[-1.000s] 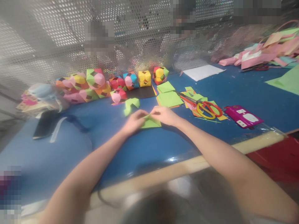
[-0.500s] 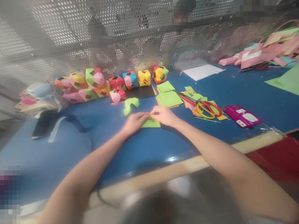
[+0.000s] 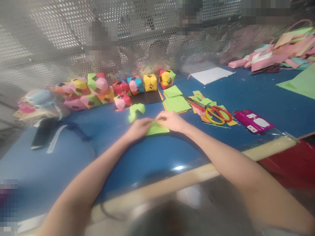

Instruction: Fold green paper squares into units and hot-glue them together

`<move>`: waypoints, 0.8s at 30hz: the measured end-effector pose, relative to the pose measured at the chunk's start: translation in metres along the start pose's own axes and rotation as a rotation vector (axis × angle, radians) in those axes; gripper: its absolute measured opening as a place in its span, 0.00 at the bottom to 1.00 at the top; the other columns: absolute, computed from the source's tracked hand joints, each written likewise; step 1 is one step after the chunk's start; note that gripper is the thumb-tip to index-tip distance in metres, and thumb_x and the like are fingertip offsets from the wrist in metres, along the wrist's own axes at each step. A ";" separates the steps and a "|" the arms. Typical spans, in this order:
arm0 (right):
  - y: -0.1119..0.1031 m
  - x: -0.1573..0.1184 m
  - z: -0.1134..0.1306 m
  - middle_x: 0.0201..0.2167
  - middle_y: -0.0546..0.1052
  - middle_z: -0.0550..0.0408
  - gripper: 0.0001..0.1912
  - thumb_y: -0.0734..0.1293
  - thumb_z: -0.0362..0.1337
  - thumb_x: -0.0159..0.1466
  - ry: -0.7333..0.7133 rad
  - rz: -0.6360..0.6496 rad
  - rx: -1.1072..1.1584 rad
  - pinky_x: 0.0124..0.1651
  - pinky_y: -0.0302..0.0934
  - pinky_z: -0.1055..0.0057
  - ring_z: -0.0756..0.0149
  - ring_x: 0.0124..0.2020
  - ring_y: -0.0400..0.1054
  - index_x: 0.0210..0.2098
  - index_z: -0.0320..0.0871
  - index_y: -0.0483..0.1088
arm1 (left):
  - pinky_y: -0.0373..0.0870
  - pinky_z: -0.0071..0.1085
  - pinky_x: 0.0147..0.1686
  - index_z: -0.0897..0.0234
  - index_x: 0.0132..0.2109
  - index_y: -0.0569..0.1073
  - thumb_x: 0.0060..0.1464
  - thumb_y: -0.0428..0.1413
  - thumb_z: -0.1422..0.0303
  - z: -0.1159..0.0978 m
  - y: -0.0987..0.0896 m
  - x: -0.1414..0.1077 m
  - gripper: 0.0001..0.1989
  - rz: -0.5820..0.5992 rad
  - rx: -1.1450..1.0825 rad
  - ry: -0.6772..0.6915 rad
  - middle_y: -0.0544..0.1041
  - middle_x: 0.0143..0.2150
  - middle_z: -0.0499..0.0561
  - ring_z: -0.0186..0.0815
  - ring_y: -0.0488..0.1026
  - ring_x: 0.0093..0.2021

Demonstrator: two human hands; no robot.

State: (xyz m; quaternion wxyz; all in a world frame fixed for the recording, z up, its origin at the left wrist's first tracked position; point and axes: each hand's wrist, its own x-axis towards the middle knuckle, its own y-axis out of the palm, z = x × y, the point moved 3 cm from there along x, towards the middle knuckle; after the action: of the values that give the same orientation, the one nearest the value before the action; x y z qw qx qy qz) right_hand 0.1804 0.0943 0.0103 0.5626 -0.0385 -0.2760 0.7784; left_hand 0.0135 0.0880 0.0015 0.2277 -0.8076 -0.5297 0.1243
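Note:
Both hands meet over a light-green sheet of paper on the blue table. My left hand has its fingers closed on the sheet's left upper edge. My right hand pinches the same sheet at its upper edge, a little to the right. The two sets of fingertips are close together, with green paper showing between and below them. Just behind my left hand lies a folded green paper piece. A stack of green squares sits behind my right hand.
Several folded paper balls line the mesh partition. Scissors rest on paper scraps, beside a purple case. A dark phone lies at the left. White paper and pink scraps are at the back right.
The view has shifted slightly. My hands have parted a little, and more of the green sheet's upper part shows between them.

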 end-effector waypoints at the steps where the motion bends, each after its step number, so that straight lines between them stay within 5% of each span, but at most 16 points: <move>1: 0.000 0.000 0.000 0.27 0.74 0.56 0.05 0.65 0.30 0.53 0.008 0.003 0.011 0.34 0.60 0.72 0.70 0.28 0.66 0.29 0.40 0.72 | 0.66 0.34 0.43 0.66 0.46 0.76 0.51 0.54 0.62 0.000 0.000 0.000 0.18 0.007 -0.019 -0.012 0.78 0.40 0.55 0.39 0.71 0.42; 12: 0.001 -0.002 0.002 0.28 0.73 0.57 0.10 0.67 0.33 0.51 0.004 0.000 0.048 0.34 0.60 0.72 0.71 0.29 0.65 0.35 0.40 0.71 | 0.66 0.32 0.40 0.67 0.38 0.79 0.47 0.56 0.57 0.008 0.007 0.000 0.18 -0.122 -0.187 -0.137 0.79 0.38 0.53 0.40 0.71 0.41; 24: -0.005 -0.004 0.011 0.22 0.71 0.58 0.06 0.63 0.36 0.53 0.058 0.020 -0.004 0.30 0.56 0.73 0.71 0.25 0.62 0.24 0.39 0.69 | 0.67 0.32 0.40 0.66 0.39 0.78 0.48 0.57 0.59 0.010 0.008 -0.001 0.17 -0.172 -0.291 -0.155 0.79 0.37 0.54 0.39 0.73 0.39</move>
State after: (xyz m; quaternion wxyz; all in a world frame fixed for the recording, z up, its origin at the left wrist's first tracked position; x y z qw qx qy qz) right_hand 0.1824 0.0877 0.0210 0.5627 -0.0650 -0.2605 0.7819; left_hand 0.0156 0.0868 -0.0110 0.0767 -0.7718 -0.6250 0.0885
